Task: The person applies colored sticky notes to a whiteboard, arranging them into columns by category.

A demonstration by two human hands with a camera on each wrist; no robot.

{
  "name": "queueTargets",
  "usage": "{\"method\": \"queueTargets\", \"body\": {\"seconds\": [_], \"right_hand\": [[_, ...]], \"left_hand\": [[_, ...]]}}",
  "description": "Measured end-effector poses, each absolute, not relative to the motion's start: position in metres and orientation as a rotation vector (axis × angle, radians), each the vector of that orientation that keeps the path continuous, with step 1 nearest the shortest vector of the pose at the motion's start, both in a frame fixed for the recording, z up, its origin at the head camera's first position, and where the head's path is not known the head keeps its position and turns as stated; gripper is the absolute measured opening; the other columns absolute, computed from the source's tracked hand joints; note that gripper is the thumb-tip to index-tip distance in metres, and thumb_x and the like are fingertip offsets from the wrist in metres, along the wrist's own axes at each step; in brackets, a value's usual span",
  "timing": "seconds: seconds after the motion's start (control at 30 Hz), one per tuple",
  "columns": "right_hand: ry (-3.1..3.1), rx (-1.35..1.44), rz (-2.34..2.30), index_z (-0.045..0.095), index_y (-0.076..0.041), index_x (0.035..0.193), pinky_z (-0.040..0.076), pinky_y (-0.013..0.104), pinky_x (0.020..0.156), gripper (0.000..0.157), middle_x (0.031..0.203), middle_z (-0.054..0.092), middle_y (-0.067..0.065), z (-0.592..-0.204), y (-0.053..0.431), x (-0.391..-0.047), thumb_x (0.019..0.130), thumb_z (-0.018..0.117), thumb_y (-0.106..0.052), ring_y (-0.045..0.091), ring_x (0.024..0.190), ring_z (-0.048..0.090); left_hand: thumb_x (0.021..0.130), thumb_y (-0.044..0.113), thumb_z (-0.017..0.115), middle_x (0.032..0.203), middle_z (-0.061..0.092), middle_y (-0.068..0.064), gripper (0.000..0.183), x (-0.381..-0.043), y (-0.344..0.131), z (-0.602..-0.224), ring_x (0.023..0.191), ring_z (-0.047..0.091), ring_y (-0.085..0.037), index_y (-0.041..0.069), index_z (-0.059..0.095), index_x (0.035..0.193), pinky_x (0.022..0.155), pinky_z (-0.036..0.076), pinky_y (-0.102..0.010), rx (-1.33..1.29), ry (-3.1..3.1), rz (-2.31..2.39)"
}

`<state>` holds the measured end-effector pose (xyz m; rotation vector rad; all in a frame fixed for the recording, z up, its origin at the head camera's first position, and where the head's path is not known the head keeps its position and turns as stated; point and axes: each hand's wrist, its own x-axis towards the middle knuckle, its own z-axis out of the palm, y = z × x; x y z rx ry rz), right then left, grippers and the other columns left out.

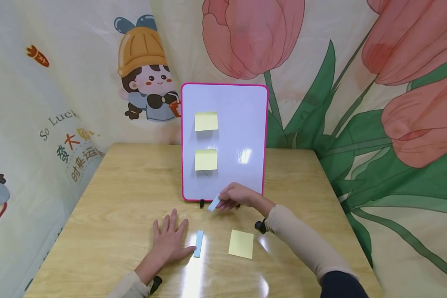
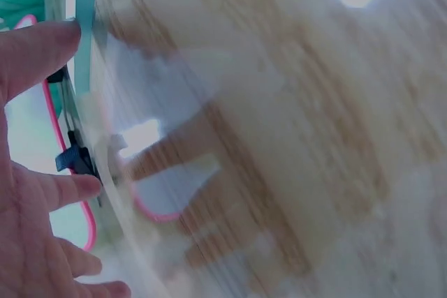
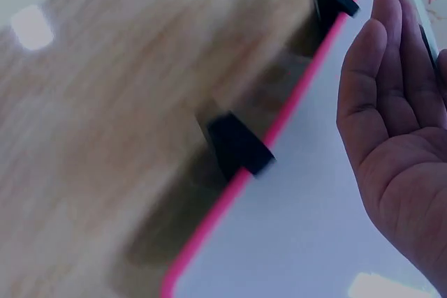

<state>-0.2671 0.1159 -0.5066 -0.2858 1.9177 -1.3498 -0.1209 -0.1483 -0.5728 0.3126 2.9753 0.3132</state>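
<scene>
My right hand (image 1: 235, 196) pinches a light blue strip (image 1: 213, 204) in front of the lower edge of a white board (image 1: 242, 124) with a pink frame. In the right wrist view its fingers (image 3: 394, 95) lie close together beside the board, and the strip is hardly seen. My left hand (image 1: 167, 242) rests on the table with fingers spread. Its thumb touches a second light blue strip (image 1: 199, 243) lying there; the left wrist view also shows the thumb against that strip (image 2: 84, 5). A square yellow sticky note (image 1: 241, 244) lies right of it.
Two yellow sticky notes, an upper one (image 1: 206, 121) and a lower one (image 1: 206, 160), are stuck on the board's left half. Black feet (image 3: 237, 143) hold the board upright on the wooden table (image 1: 134, 178). A printed curtain (image 1: 339, 82) hangs behind.
</scene>
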Motion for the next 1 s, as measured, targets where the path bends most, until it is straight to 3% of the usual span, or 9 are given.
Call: {"method": "queueTargets", "body": {"seconds": [0.17, 0.4, 0.8, 0.9, 1.0], "right_hand": [[2.012, -0.297, -1.358, 0.07, 0.006, 0.115, 0.056, 0.05, 0.089, 0.029, 0.103, 0.074, 0.023, -0.481, 0.131, -0.276, 0.1, 0.056, -0.014, 0.037, 0.095, 0.072], [2.169, -0.325, -1.417, 0.065, 0.01, 0.121, 0.048, 0.059, 0.098, 0.034, 0.117, 0.066, 0.03, -0.431, 0.153, -0.294, 0.102, 0.054, -0.016, 0.045, 0.109, 0.065], [2.461, -0.175, -1.477, 0.061, 0.005, 0.13, 0.049, 0.052, 0.1, 0.035, 0.122, 0.066, 0.027, -0.371, 0.175, -0.332, 0.103, 0.052, -0.015, 0.04, 0.113, 0.065], [2.57, -0.133, -1.46, 0.063, 0.002, 0.13, 0.051, 0.049, 0.098, 0.035, 0.121, 0.068, 0.024, -0.362, 0.175, -0.339, 0.103, 0.052, -0.017, 0.038, 0.111, 0.066], [2.715, -0.119, -1.433, 0.066, -0.002, 0.128, 0.052, 0.041, 0.087, 0.034, 0.118, 0.07, 0.02, -0.355, 0.172, -0.345, 0.103, 0.053, -0.02, 0.032, 0.108, 0.066]], "left_hand": [[0.082, 0.066, 0.064, 0.163, 0.01, -0.027, 0.09, -0.123, -0.152, -0.571, 0.146, 0.022, -0.05, 0.015, 0.038, 0.152, 0.111, 0.008, -0.075, 0.362, 2.984, 0.414], [0.088, 0.067, 0.057, 0.162, 0.014, -0.026, 0.085, -0.135, -0.16, -0.563, 0.146, 0.021, -0.049, 0.019, 0.035, 0.154, 0.112, 0.005, -0.073, 0.364, 3.086, 0.639], [0.09, 0.064, 0.056, 0.162, 0.013, -0.027, 0.083, -0.146, -0.167, -0.55, 0.146, 0.019, -0.049, 0.016, 0.033, 0.154, 0.111, 0.002, -0.073, 0.352, 3.117, 0.657], [0.091, 0.063, 0.056, 0.162, 0.011, -0.026, 0.082, -0.151, -0.168, -0.544, 0.146, 0.017, -0.049, 0.016, 0.034, 0.154, 0.111, 0.0, -0.073, 0.34, 3.129, 0.667], [0.091, 0.065, 0.054, 0.163, 0.008, -0.025, 0.083, -0.153, -0.167, -0.543, 0.147, 0.015, -0.048, 0.017, 0.032, 0.155, 0.112, -0.001, -0.073, 0.327, 3.108, 0.681]]}}
